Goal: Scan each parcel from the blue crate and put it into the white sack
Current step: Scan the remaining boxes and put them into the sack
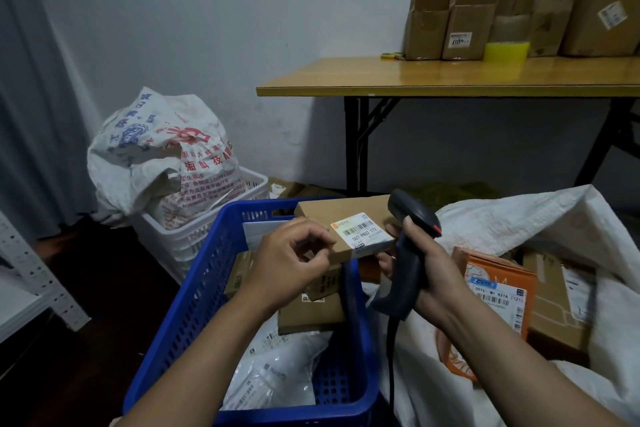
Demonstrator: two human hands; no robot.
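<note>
While the left hand (294, 255) pinches the flat cardboard parcel (332, 210) over the blue crate's (194, 288) one-o'clock corner, the right hand (436, 270) grips the scanner (410, 211); the white sack (502, 218) lies open at three o'clock.

dim, soft focus, edges warped

Crate (194, 288) left of sack (519, 218) (parcels (311, 312) in both).

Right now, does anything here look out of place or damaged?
Nothing looks spilled or broken. The one oddity: on the table, a cardboard box stands with its label upside down. The left hand pinches the flat parcel; the right hand grips the scanner.
</note>
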